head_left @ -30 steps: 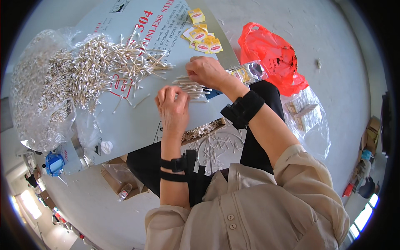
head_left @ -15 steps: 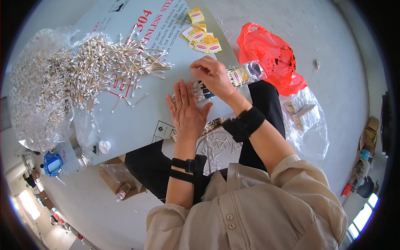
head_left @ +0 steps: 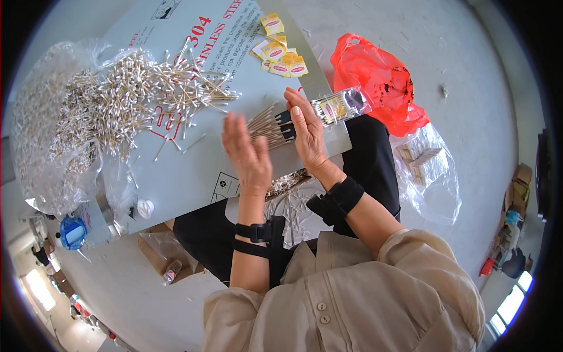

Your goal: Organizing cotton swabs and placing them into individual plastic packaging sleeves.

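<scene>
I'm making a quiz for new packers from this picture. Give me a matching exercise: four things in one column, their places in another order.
Things:
1. loose pile of cotton swabs
2. red plastic bag
3. yellow packets
4. bundle of swabs

Places:
A. between the left hand and the right hand
B. on the floor, right of the board
C. at the board's far edge
D. on the board's left part, spilling from a clear bag

Pairs: 1-D, 2-B, 3-C, 4-A
</scene>
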`<state>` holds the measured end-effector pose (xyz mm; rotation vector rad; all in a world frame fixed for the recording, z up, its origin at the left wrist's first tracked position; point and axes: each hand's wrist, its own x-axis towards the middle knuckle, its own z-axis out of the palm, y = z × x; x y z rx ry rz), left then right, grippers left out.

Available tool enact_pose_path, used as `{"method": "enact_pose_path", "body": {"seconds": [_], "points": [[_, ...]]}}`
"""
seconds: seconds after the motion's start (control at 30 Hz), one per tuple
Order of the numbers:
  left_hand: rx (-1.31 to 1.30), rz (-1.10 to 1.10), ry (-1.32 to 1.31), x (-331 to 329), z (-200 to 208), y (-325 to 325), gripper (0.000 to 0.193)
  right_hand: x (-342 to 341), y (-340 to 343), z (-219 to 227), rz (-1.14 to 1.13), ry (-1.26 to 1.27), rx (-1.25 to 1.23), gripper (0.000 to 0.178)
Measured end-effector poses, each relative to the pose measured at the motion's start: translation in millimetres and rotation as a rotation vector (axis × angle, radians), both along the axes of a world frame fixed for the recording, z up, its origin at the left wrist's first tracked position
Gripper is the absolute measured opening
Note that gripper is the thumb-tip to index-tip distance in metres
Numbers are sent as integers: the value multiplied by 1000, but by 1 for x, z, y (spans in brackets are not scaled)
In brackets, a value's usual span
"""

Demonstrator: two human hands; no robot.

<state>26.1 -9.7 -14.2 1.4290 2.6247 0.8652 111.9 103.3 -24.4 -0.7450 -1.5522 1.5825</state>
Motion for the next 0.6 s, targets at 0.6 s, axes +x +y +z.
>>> {"method": "enact_pose_path", "body": {"seconds": [0.6], "points": [[893,286,-773,-10,-6,13,42,-17,8,1,148,75,-157,45]]}}
